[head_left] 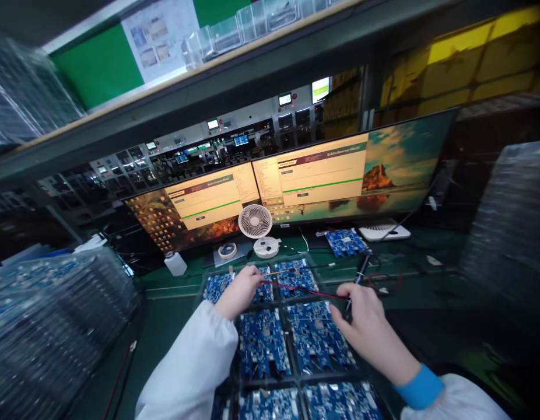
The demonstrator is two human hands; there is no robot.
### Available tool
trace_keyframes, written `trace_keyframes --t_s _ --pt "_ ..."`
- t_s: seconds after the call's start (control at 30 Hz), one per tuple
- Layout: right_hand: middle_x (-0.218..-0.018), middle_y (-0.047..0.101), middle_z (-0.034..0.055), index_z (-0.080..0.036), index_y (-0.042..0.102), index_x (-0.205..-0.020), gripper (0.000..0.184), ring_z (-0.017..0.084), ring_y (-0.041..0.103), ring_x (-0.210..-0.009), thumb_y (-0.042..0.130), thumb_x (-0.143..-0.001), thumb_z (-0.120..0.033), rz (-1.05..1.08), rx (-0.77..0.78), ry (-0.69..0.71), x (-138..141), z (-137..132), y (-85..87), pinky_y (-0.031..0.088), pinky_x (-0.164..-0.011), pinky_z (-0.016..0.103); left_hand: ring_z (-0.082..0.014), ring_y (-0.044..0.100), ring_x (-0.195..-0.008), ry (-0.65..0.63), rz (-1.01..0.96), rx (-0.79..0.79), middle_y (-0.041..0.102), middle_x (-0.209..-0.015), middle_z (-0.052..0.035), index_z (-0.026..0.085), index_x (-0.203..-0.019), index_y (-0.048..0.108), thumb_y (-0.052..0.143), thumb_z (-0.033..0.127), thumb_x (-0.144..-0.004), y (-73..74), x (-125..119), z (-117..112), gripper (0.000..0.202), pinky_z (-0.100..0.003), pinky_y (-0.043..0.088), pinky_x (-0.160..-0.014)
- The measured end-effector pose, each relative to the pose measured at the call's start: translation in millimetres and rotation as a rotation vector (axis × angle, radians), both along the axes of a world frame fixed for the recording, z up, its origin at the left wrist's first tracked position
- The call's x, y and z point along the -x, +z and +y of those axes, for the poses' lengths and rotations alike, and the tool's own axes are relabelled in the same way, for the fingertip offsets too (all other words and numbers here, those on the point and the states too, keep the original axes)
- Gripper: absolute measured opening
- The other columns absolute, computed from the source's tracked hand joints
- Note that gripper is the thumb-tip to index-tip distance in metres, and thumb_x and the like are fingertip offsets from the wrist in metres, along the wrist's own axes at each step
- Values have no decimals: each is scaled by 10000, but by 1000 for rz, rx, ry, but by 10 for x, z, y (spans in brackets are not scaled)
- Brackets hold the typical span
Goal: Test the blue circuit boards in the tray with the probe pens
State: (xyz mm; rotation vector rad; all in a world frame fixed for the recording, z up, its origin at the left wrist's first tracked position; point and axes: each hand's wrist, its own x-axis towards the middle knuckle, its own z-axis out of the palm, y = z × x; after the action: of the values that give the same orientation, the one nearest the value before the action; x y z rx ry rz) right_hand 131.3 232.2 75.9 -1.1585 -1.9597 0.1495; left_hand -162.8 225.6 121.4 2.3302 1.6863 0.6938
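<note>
Over a clear tray (287,344) of blue circuit boards (263,338), my left hand (246,286) is closed in a pinch on the end of a thin red-and-black cable (307,290). The cable stretches across the boards to my right hand (364,318), whose thumb and fingers are curled around a black pen-shaped tool (361,267). The tool stands tilted, its upper end pointing away from me; its exact kind is unclear. A thin yellowish wire (276,272) also runs from near my left fingertips.
Behind the tray stand a small white fan (255,221), two monitors (322,175), a roll of tape (227,251) and a white bottle (175,263). A separate circuit board (345,241) lies at back right. Stacked trays rise at left (64,315) and right (510,227). A shelf (200,87) crosses overhead.
</note>
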Motion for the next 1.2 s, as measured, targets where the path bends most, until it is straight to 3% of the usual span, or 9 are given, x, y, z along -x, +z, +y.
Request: trace_keyframes --t_s 0.1,0.23,0.37,0.47,0.57,0.77,1.0,1.2 --pt "-1034 547 101 -214 438 -951 169 279 483 -1005 412 -834 -333 -59 28 32 42 -8 -113 407 -829 418 -175 574 -876 114 -246 19 645 -888 -54 161 -830 689 545 112 -807 -213 164 393 154 -315 435 -881" --pt "-1022 549 97 -201 465 -1018 200 253 514 -983 407 -830 -240 -174 112 124 110 -55 -268 449 -822 401 -160 605 -791 221 -396 37 676 -827 -42 143 -832 663 553 133 -773 -543 239 817 124 -286 476 -793" --pt "-1042 563 108 -178 497 -1116 326 241 535 -978 426 -800 -143 -316 195 226 189 -136 -382 473 -844 397 -146 622 -731 232 -511 78 681 -777 -27 137 -841 649 567 176 -752 -842 225 1063 128 -253 493 -724" --pt "-1123 566 133 -161 495 -1208 441 268 522 -1057 439 -776 -90 -411 246 272 228 -178 -442 461 -909 443 -141 614 -692 233 -567 77 677 -767 -27 137 -836 649 562 191 -741 -979 234 1152 139 -239 487 -656" --pt "-1261 524 147 -157 484 -1259 513 302 465 -1175 456 -756 -66 -480 291 296 241 -188 -463 417 -982 503 -138 600 -670 234 -596 59 670 -762 -23 144 -840 655 561 216 -742 -1045 284 1186 154 -232 471 -610" --pt "-1342 480 140 -165 556 -1130 396 297 442 -1220 447 -764 -57 -542 345 304 250 -179 -413 396 -1017 510 -145 616 -701 221 -626 38 682 -830 -34 150 -892 663 569 257 -756 -1088 345 1195 196 -230 479 -601" --pt "-1398 437 144 -163 532 -1205 443 312 396 -1285 447 -781 -71 -573 362 292 243 -181 -463 372 -1046 532 -164 637 -790 213 -586 25 704 -854 -43 151 -867 684 595 227 -752 -1095 333 1209 164 -248 510 -704" --pt "-1401 434 153 -145 476 -1297 515 315 387 -1291 435 -789 -73 -577 362 296 250 -175 -482 369 -1047 542 -158 632 -744 208 -545 41 695 -804 -35 152 -887 697 624 221 -746 -1072 334 1211 173 -238 509 -673"
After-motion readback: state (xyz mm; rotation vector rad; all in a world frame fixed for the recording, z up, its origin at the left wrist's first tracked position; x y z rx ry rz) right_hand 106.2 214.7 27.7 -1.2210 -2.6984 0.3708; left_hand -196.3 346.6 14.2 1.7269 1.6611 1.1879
